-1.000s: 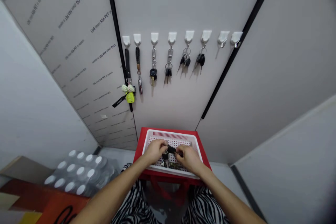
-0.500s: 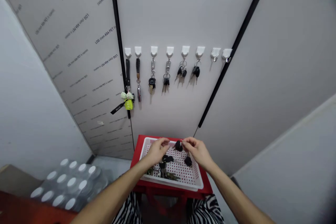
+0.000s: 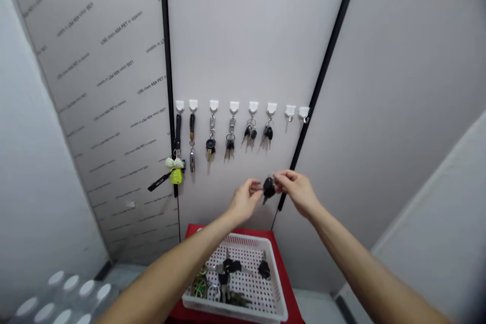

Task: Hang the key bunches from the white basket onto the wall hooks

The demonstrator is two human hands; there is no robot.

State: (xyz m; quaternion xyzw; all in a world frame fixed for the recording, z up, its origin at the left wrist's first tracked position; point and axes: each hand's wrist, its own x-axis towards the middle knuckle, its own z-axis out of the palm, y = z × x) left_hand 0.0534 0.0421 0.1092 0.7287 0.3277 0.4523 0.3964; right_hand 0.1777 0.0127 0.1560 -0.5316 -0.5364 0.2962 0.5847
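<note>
The right hand [image 3: 298, 190] pinches the black keys [image 3: 269, 188] by their top, in the air between the hooks [image 3: 272, 109] and the white basket [image 3: 252, 239]. That slim grip might let the ring slip, dropping them into the basket or past its far edge. The left hand [image 3: 246, 200], fingers parted just left, could nudge them loose; whether it touches, I cannot tell.

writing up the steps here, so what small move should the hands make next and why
Probably lift the black keys in the right hand to the bare hook next to the hanging keys: they are held below it, and only it and the rightmost hook carry nothing.
</note>
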